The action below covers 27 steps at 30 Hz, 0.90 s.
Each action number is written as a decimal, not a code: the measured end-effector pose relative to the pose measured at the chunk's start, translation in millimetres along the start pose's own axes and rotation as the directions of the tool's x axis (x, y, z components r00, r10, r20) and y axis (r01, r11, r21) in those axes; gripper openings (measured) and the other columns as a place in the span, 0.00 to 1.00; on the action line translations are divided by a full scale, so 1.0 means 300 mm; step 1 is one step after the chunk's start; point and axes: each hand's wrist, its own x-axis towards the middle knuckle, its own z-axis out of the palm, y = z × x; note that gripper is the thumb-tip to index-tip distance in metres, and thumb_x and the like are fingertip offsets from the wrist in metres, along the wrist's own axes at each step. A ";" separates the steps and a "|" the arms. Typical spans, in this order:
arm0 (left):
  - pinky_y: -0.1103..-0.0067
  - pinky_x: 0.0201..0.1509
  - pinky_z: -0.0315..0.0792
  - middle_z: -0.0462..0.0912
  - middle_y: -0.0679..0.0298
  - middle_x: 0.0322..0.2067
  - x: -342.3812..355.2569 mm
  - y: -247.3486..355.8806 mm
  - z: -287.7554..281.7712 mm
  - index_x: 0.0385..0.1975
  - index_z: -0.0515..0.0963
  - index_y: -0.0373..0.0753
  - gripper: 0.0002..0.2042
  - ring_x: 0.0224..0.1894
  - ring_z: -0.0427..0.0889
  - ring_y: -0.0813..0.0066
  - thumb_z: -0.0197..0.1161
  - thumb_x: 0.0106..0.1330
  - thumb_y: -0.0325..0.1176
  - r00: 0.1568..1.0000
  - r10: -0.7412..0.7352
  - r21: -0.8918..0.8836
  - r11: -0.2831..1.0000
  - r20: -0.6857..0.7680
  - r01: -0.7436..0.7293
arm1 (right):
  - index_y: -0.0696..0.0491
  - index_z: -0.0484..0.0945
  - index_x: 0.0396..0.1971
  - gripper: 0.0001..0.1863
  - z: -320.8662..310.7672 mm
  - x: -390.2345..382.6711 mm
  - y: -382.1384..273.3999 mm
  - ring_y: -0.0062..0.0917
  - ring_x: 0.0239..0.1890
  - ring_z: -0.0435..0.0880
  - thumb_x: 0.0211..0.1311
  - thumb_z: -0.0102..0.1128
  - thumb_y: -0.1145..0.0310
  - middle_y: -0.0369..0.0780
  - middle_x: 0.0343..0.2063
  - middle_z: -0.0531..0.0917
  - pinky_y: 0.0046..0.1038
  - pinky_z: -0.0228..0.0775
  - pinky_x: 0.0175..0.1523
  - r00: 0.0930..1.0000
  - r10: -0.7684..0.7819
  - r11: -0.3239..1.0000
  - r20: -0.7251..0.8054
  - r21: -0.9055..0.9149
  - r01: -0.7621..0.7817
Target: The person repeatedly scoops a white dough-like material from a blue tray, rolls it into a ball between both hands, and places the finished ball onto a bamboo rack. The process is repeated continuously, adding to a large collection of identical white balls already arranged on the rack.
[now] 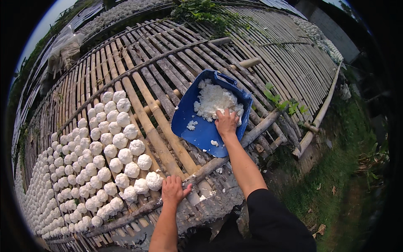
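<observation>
A blue plastic container [187, 126], cut open on one side, lies on the bamboo rack and holds a heap of white crumbly mass [212, 98]. My right hand [227, 123] reaches into it, its curled fingers pressed into the near edge of the heap; the fingertips are partly hidden. Loose white crumbs are scattered over the container's blue floor. My left hand [174, 191] rests on the rack's front pole, thumb out to the side and nothing in it. Just left of those fingers sits a white lumpy ball [154, 181], the nearest of many in rows.
Rows of white balls [95, 148] cover the left of the bamboo rack [142, 90]. A second bamboo rack [281, 40] stands beyond to the right. Green vines [205, 17] grow over the back, and grass [336, 201] lies at right. A plastic bag [65, 48] hangs far left.
</observation>
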 end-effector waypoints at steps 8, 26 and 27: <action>0.63 0.51 0.71 0.76 0.57 0.37 -0.009 0.001 0.000 0.36 0.77 0.40 0.27 0.44 0.76 0.56 0.68 0.64 0.62 1.000 -0.012 -0.049 0.999 -0.008 0.011 | 0.53 0.80 0.61 0.25 -0.102 0.098 0.131 0.25 0.47 0.92 0.64 0.73 0.73 0.38 0.52 0.88 0.30 0.85 0.50 0.996 0.092 0.341 -0.007 0.940 -0.024; 0.65 0.50 0.70 0.77 0.59 0.37 -0.015 0.000 0.023 0.35 0.77 0.42 0.27 0.44 0.76 0.58 0.67 0.64 0.65 0.999 -0.015 0.005 1.000 -0.037 0.016 | 0.65 0.59 0.79 0.72 -0.001 -0.022 0.072 0.51 0.79 0.62 0.52 0.64 0.16 0.59 0.75 0.66 0.50 0.51 0.82 0.985 0.160 0.975 -0.070 0.169 -0.146; 0.65 0.50 0.70 0.77 0.59 0.37 -0.016 0.000 0.025 0.35 0.77 0.42 0.27 0.44 0.76 0.58 0.67 0.64 0.65 0.999 -0.016 0.000 1.000 -0.042 0.016 | 0.66 0.58 0.79 0.74 0.004 -0.020 0.071 0.52 0.79 0.62 0.51 0.63 0.14 0.60 0.75 0.66 0.49 0.51 0.82 0.982 0.186 0.960 -0.019 0.215 -0.178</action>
